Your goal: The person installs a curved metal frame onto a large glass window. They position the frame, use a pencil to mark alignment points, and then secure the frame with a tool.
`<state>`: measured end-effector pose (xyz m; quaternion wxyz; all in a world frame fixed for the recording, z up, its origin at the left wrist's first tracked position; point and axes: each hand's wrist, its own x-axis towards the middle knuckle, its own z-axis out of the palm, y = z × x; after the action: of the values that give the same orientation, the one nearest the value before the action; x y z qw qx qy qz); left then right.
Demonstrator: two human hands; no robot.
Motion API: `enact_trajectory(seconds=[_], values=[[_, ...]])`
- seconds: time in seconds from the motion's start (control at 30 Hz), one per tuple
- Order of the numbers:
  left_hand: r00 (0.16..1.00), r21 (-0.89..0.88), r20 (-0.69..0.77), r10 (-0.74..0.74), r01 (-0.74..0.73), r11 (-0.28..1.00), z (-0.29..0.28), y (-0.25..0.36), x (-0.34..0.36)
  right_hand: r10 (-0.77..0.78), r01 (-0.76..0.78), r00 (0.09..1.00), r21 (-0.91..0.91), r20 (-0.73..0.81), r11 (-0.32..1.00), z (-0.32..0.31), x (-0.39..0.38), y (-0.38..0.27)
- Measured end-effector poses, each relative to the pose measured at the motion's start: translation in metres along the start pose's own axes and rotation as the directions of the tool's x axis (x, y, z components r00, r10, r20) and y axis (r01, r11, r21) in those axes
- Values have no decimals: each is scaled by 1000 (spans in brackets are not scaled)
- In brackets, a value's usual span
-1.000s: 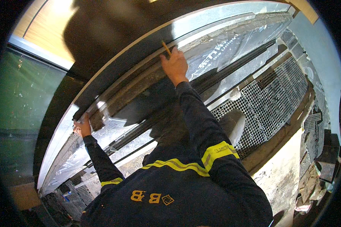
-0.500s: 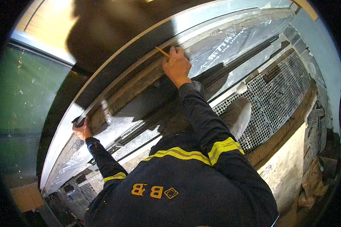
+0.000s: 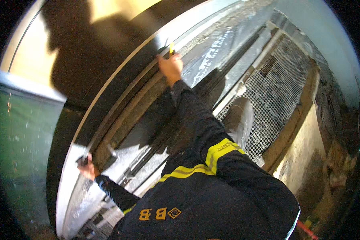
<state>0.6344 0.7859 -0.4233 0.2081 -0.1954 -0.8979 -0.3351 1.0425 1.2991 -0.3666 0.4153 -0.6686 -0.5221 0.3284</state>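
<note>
My left hand [image 3: 89, 169] is closed around a small dark object [image 3: 82, 161] at the lower left end of a long pale ledge [image 3: 66, 176]. The object's kind does not show clearly; a thin strip seems to run up from it along the ledge. Farther up, my right hand [image 3: 171, 67] rests against the same ledge, fingertips touching its edge. From its closed fingers sticks a yellow pencil [image 3: 171, 47], now pointing up and away. Between the hands lies a rough, dusty groove [image 3: 128, 110] beside the ledge, largely in shadow.
Plastic film [image 3: 212, 56] with printing covers the strip beyond the groove. Dark metal rails [image 3: 244, 50] run alongside it. My shoe in a clear cover [image 3: 242, 118] stands on a perforated metal plate [image 3: 282, 84]. A green glassy panel [image 3: 24, 160] is at the left.
My right hand has shifted up and left along the ledge, and the pencil has swung from pointing left to upward. The left hand sits lower in the picture; the whole view has also turned.
</note>
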Motion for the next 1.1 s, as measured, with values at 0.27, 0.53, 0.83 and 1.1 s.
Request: enact_trajectory(seconds=[0.27, 0.53, 0.83, 1.1], values=[[998, 52, 37, 50, -51, 997, -29, 41, -17, -60, 63, 997, 53, -48, 997, 1, 0, 10], [991, -131, 57, 121, -113, 985, -11, -10, 0, -23, 19, 999, 108, 38, 994, -7, -4, 3], [979, -76, 201, -24, 40, 996, -5, -2, 3, -7, -12, 994, 175, 108, 984, -28, -2, 7], [988, -269, 52, 147, -128, 955, -6, -33, 18, -9, -35, 985, 253, 170, 967, -21, -7, 0]])
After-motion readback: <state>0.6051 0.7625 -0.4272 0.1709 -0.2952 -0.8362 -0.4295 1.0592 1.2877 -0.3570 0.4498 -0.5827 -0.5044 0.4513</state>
